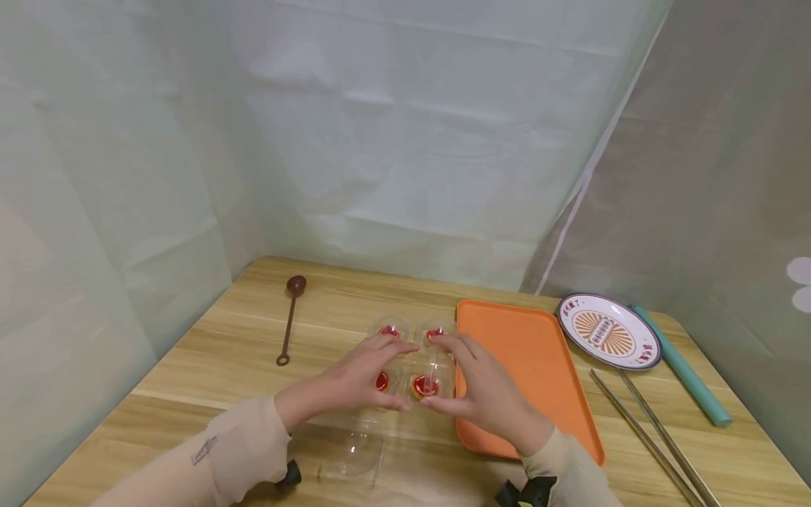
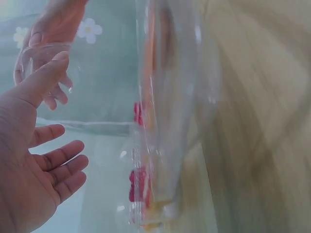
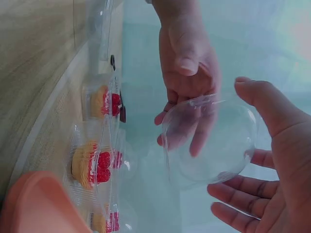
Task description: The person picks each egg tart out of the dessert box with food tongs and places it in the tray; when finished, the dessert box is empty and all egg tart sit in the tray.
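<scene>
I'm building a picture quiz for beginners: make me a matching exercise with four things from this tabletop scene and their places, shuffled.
Things:
1. brown long-handled spoon
2. clear domed plastic lid
3. small cakes with red toppings
4. orange rectangular tray

Places, by the head and wrist views:
A. inside clear plastic packaging
B. left of the left hand
C. directly right of the packaging
D. held in the right hand

Pairs: 1-B; 2-D; 3-A; 4-C

From here, the red characters (image 1: 571,306) round the plate (image 1: 610,334) near the table (image 1: 215,366)'s far right corner are too small to read.
</scene>
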{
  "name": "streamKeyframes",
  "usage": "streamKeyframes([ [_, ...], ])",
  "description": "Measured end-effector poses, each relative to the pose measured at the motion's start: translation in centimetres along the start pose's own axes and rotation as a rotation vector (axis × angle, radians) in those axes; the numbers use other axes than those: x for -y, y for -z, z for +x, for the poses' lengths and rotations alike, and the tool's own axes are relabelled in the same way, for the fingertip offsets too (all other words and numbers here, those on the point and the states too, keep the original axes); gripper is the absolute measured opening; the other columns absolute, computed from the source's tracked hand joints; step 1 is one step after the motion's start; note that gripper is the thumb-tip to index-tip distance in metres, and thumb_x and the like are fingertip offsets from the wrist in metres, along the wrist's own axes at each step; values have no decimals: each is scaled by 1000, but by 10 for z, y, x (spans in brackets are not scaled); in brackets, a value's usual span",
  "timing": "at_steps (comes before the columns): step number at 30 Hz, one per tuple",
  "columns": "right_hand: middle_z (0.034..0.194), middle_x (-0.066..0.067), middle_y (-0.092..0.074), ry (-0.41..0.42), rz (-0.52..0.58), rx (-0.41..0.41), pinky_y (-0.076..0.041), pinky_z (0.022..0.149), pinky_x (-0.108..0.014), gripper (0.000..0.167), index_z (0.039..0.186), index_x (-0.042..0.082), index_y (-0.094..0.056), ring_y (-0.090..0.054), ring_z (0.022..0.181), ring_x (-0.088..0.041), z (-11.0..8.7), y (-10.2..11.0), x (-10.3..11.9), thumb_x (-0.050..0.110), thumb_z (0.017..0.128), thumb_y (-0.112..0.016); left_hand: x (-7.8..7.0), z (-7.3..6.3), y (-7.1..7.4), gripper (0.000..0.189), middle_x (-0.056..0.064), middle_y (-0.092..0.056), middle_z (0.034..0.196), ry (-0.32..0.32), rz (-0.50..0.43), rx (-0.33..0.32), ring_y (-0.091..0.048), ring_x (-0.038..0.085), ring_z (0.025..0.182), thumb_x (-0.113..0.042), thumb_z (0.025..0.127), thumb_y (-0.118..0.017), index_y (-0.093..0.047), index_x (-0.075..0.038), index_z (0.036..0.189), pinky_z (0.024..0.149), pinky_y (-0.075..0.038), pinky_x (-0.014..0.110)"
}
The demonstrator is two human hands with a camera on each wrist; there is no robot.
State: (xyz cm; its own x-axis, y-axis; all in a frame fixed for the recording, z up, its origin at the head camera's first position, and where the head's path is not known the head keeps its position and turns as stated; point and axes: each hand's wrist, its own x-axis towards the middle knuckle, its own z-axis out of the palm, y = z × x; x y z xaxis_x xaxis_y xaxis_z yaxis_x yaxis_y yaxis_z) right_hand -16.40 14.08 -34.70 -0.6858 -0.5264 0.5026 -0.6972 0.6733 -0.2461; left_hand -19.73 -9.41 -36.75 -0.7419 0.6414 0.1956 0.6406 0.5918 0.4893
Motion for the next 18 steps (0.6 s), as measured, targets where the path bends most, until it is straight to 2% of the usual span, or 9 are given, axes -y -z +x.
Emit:
streamKeyframes([
  [4, 122, -3, -59, 24, 27, -53, -55, 88, -38, 78, 133, 12, -48, -61, 107, -18, -2, 3, 1, 42, 70, -83, -7, -3, 0, 87, 7, -52, 137, -61, -20, -33, -48, 27, 127, -41, 70, -82, -43, -12, 142, 105, -43, 52],
  [7, 121, -3, -60, 20, 62, -78, -55, 86, -37, 78, 132, 11, -48, -60, 105, -17, -5, 4, 1, 37, 68, -86, -11, -5, -3, 87, 7, -53, 138, -90, -63, -37, -50, 26, 126, -39, 71, -83, -41, -12, 143, 103, -44, 52],
  [13, 118, -1, -62, -35, 178, -91, -54, 82, -33, 75, 131, 11, -49, -60, 101, -15, -12, 5, 0, 27, 68, -86, -17, -8, -9, 94, 4, -55, 130, -70, -118, -45, -52, 19, 116, -44, 70, -81, -36, -15, 146, 96, -50, 44],
  [18, 121, 0, -62, -56, 273, -100, -52, 82, -32, 73, 133, 12, -49, -61, 102, -16, -18, 5, -2, 24, 70, -84, -22, -10, -12, 96, 1, -56, 129, -55, -128, -77, -51, 15, 114, -41, 68, -84, -36, -15, 147, 96, -48, 45],
])
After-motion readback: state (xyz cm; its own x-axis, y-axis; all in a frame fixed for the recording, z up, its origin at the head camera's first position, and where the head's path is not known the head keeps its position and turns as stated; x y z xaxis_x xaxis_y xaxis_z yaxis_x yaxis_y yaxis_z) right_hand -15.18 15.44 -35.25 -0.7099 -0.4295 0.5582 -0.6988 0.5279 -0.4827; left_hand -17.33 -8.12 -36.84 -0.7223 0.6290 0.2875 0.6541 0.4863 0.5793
